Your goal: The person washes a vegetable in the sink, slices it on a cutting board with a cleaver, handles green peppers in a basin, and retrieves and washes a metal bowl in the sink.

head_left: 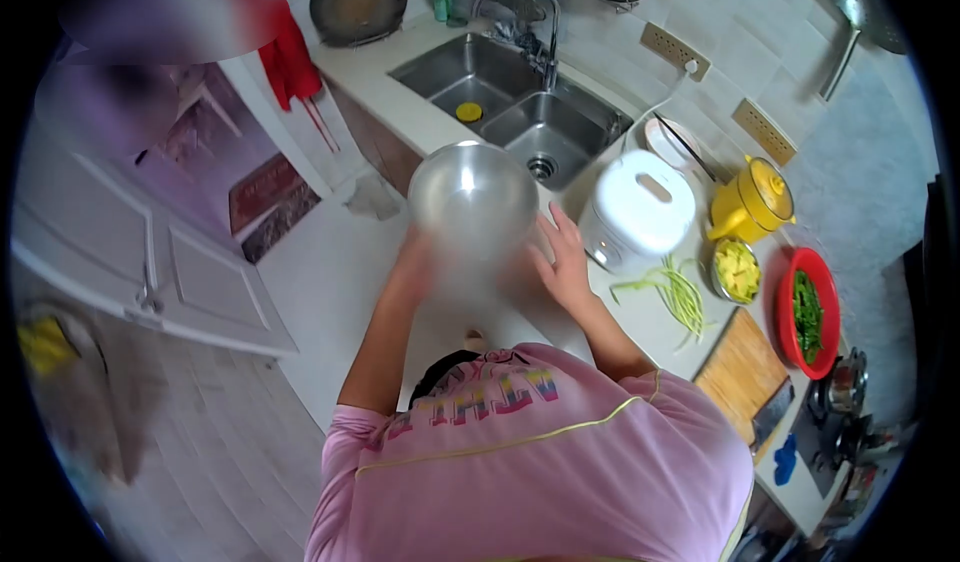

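Note:
A shiny stainless steel bowl is in front of me, at the counter's edge just before the sink. My left hand is at the bowl's lower left side and appears to grip it, though its fingers are blurred. On the other side, my right hand has its fingers spread, close to the bowl's right edge, holding nothing that I can see. Right of that hand stands a white rice-cooker-like appliance, with long pale green stalks lying in front of it.
A double sink with a tap is ahead. Along the counter on the right are a yellow pot, a bowl of yellow pieces, a red basin of green vegetables and a wooden cutting board. A white door stands left.

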`<action>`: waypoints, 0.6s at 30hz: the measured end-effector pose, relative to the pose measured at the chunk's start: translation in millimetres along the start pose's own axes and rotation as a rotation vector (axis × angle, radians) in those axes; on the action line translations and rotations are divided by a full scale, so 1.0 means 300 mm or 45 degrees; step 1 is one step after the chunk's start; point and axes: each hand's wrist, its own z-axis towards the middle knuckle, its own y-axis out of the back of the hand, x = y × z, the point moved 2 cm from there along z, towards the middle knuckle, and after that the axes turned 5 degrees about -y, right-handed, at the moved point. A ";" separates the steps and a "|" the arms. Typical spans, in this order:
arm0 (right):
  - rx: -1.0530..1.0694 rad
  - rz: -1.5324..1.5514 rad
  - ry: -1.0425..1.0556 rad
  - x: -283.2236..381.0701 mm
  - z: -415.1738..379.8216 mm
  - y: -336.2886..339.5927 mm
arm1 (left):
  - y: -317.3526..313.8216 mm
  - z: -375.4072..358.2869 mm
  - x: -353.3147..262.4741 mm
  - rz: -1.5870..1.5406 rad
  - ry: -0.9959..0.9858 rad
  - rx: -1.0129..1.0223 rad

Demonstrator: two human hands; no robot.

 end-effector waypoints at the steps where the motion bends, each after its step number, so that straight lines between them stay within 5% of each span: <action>1: -0.059 0.059 -0.082 -0.023 0.068 -0.042 | 0.082 0.096 0.005 -0.061 0.045 -0.043; 7: -0.303 0.708 -0.515 -0.299 0.532 -0.372 | 0.171 0.520 -0.194 -0.122 0.007 -0.100; 10: -0.214 0.818 -0.947 -0.429 0.780 -0.449 | 0.212 0.741 -0.218 -0.239 0.073 -0.060; 16: -0.357 0.780 -1.100 -0.883 1.215 -0.608 | 0.281 1.211 -0.248 -0.215 0.292 0.107; 18: -0.449 0.831 -1.143 -0.874 1.297 -0.596 | 0.332 1.373 -0.226 -0.194 0.382 0.224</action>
